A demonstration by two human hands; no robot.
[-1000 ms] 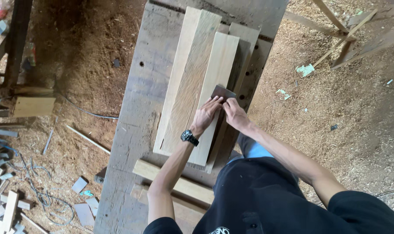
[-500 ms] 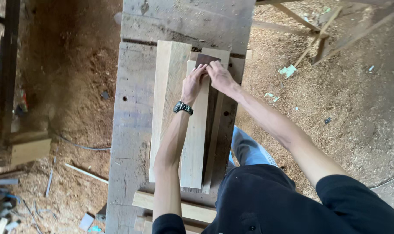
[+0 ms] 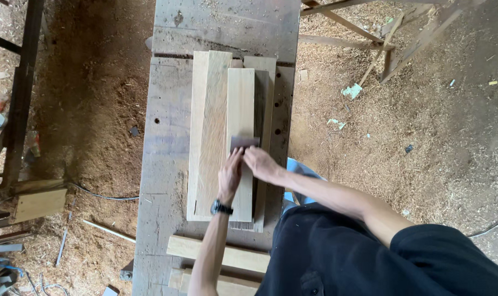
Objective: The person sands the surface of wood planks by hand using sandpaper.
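A narrow pale board [image 3: 241, 104] lies on top of wider boards [image 3: 209, 126] stacked on a grey wooden workbench [image 3: 166, 137]. A small dark brown sanding sheet [image 3: 244, 142] rests flat on the narrow board. My left hand [image 3: 230, 174], with a black watch on its wrist, presses fingertips on the sheet's near left edge. My right hand [image 3: 261, 163] grips its near right edge. Both hands sit at about the middle of the board's length.
Short pale wood offcuts [image 3: 218, 255] lie across the bench's near end. Sawdust covers the ground on both sides. A wooden trestle [image 3: 369, 33] stands at the upper right, a dark frame [image 3: 18, 98] at the left with scraps and cables below it.
Both hands have drawn the sanding sheet back along the narrow board toward me from its far end. The head camera has shifted too.
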